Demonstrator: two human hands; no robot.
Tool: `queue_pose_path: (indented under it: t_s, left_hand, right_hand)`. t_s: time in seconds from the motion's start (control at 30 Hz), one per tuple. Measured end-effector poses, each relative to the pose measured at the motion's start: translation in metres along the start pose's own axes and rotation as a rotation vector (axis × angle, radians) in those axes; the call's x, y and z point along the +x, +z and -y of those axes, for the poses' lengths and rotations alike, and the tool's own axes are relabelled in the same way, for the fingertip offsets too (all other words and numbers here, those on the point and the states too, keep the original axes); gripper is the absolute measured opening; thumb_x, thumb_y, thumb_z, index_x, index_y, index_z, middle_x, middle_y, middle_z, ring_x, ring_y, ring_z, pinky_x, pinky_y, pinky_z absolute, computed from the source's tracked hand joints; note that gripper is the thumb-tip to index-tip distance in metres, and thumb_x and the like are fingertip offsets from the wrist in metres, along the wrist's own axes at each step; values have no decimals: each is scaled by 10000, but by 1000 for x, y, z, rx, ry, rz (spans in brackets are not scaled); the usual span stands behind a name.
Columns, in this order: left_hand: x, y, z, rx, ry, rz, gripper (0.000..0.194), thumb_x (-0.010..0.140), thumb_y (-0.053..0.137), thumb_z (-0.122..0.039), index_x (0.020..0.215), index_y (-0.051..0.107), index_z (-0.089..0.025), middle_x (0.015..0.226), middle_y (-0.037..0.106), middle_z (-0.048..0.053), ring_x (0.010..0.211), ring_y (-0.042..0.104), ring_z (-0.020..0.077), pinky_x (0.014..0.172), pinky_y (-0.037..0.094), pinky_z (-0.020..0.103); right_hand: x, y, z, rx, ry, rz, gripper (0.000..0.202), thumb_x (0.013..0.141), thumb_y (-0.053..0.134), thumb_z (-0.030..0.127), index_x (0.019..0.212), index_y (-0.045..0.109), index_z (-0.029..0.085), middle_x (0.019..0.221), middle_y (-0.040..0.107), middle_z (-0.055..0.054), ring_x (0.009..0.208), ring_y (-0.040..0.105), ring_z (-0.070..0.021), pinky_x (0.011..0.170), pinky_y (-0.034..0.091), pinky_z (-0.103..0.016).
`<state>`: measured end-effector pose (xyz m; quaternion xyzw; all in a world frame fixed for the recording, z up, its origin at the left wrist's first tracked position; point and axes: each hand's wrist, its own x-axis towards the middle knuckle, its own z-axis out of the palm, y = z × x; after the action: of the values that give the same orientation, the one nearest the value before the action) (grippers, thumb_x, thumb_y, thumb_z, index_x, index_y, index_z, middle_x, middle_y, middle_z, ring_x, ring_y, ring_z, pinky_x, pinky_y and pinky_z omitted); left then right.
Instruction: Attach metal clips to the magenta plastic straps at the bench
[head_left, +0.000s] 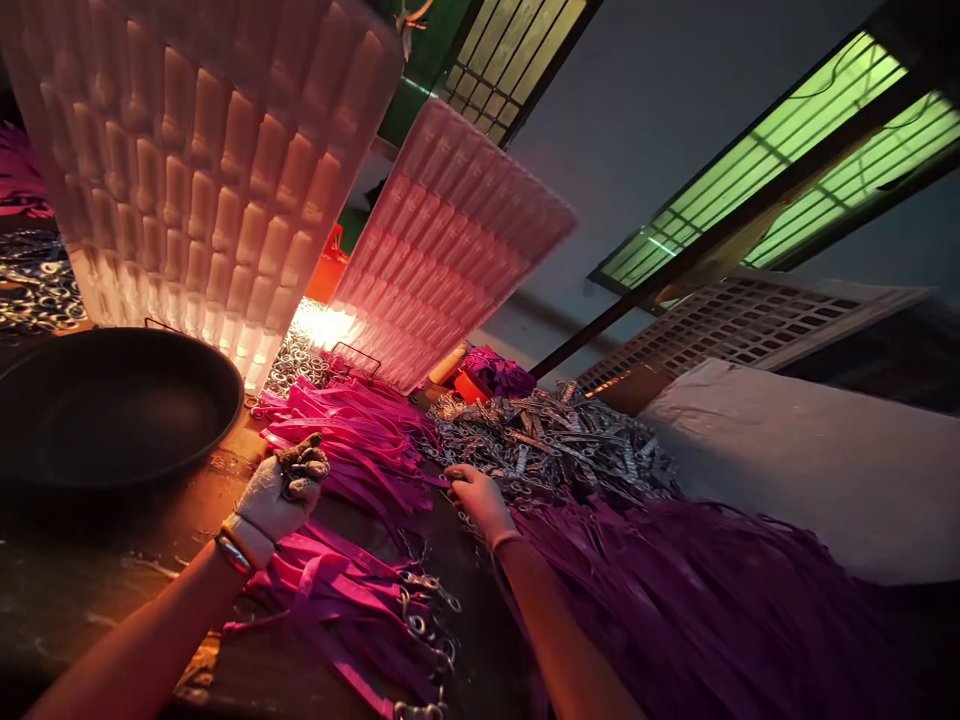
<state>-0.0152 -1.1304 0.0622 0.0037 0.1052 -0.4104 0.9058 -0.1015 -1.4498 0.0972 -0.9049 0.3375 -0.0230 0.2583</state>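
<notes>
My left hand wears a pale work glove with dark, dirty fingertips. Its fingers are curled closed beside the pink straps, and what they hold, if anything, I cannot make out. With my right hand I pinch the end of a pink strap at the edge of the metal clasps. A pile of pink straps lies beyond and between my hands. Closer to me is a bundle of pink straps with metal hooks at its right ends. Metal clasps are heaped beyond my right hand.
A black round pan stands at left. Two ribbed translucent plastic trays stand upright around a bright lamp. Purple straps cover the right side, before a white sheet-like surface. Metal rings lie at far left.
</notes>
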Motion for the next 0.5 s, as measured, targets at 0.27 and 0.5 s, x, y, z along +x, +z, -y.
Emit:
queue_pose_path:
  t_s: [0.27, 0.5]
  left_hand:
    - [1, -25, 14, 406, 184, -39, 326, 750, 503, 79, 931, 637, -156, 746, 622, 31, 529, 538, 92, 371, 395, 123]
    - [-2, -38, 11, 826, 489, -96, 460, 559, 596, 194, 877, 732, -110, 943, 742, 120, 984, 668, 232, 791, 557, 181]
  right_hand:
    - [-101, 87, 113, 680, -440, 231, 432, 801, 669, 356, 1200, 620, 199, 892, 649, 9, 786, 595, -136, 709, 510, -241]
    - [-115, 113, 125, 516, -574, 45, 301, 859, 549, 221, 1143, 649, 206, 1060, 716, -59, 979, 668, -197, 943, 532, -344]
